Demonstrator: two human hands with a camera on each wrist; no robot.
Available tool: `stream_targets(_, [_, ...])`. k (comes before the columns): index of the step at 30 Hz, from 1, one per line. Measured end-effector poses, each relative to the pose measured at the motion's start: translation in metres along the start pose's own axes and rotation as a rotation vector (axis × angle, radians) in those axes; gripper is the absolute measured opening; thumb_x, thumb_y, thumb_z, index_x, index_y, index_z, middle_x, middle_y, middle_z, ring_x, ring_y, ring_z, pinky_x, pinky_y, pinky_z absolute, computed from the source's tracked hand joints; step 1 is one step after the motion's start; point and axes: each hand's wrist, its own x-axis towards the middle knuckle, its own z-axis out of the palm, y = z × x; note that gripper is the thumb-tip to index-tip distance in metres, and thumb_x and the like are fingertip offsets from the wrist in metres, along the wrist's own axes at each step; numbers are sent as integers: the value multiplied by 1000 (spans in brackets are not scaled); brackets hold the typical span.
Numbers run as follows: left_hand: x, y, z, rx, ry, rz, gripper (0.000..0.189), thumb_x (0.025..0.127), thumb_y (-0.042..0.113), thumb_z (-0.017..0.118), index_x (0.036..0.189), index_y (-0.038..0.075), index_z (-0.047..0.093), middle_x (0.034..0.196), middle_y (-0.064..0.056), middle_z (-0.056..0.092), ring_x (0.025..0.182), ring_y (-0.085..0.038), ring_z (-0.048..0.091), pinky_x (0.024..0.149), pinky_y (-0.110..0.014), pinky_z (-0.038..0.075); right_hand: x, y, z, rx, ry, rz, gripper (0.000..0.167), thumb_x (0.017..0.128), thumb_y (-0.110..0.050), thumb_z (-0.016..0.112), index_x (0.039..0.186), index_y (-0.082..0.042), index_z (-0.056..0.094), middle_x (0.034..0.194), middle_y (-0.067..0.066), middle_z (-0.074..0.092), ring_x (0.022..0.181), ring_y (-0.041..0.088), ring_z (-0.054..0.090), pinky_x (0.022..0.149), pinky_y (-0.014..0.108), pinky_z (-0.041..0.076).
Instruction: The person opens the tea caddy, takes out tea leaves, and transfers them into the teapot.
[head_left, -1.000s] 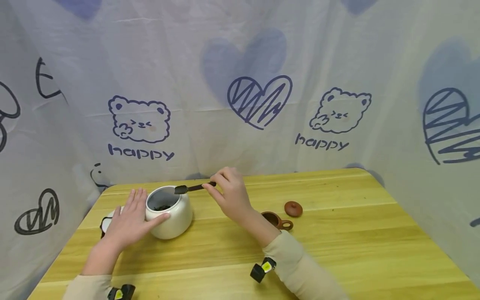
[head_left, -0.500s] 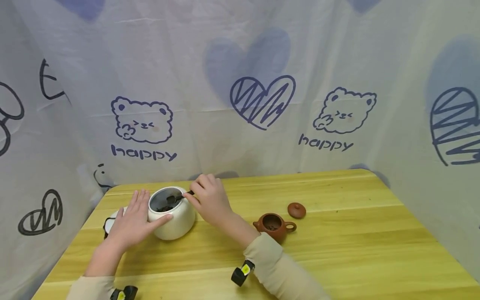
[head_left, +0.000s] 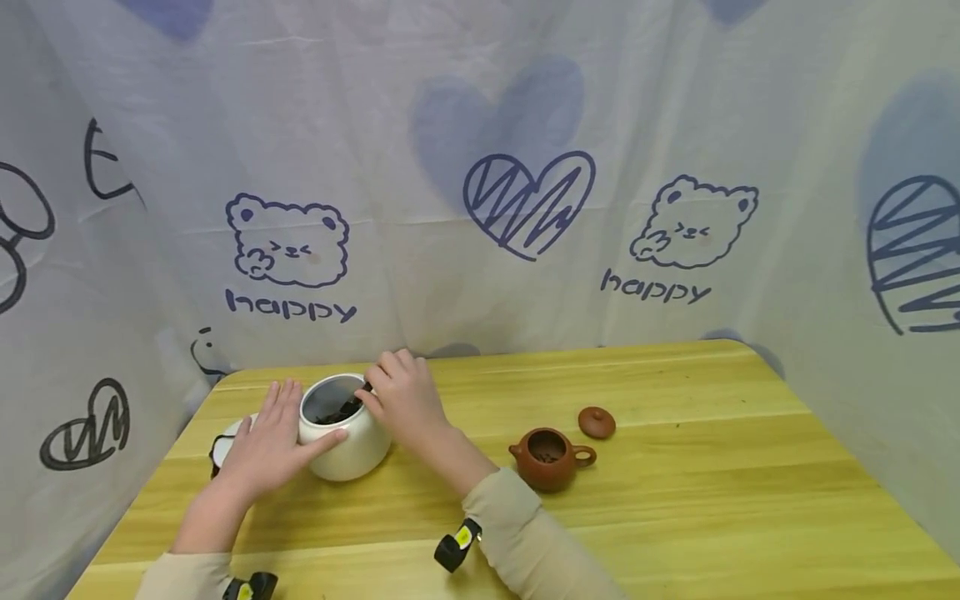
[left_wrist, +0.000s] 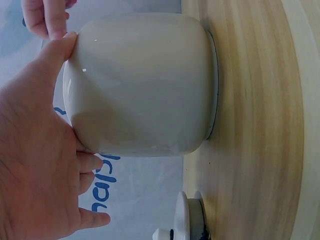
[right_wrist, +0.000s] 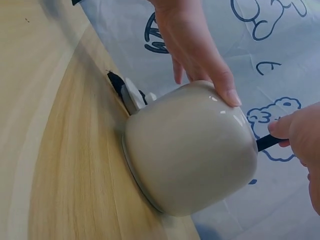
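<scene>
One scoop (right_wrist: 269, 143), pinched in my right hand (head_left: 405, 402), slants down leftward into the jar (head_left: 351, 454) near the counter's (head_left: 675, 500) far edge; my left hand (head_left: 264, 446) spreads against it.

The black scoop (right_wrist: 267, 143) has been lowered from above the white jar (head_left: 351, 452) down inside it, the right hand (head_left: 405, 400) has been brought leftward to its rim, and the brown teapot (head_left: 547, 473) has been uncovered by the forearm (head_left: 467, 463).
</scene>
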Motion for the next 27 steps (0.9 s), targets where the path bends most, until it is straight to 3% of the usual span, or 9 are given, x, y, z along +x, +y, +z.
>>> stream_targets(11, [0,0,2,-9,6,6,115,85,78,43,154,-7,7,160,-29,7,149,-48,5,109,-77,11,7,-2,4,-14,-205,-101,21,94,-41,63,96,-22,69,95,-8,60,89,11,52,74,23,41])
stream_targets(17, [1,0,0,-9,10,11,114,86,77,43,154,-7,6,160,-29,7,149,-48,5,109,-77,11,18,-3,-3,101,-370,-114,23,93,-44,62,93,-22,69,94,-9,61,88,9,52,75,22,43])
stream_targets(21, [0,-1,0,-10,8,6,114,86,77,43,154,-7,6,160,-29,6,149,-47,4,109,-77,11,21,-4,-4,230,-444,-57,23,94,-42,62,93,-20,69,92,-8,62,86,9,53,78,22,44])
stream_targets(27, [0,-1,0,-12,11,6,114,86,77,43,154,-7,7,160,-29,7,149,-47,5,109,-77,12,16,-4,4,441,-440,115,23,93,-36,65,87,-14,67,86,-4,62,85,10,52,77,18,42])
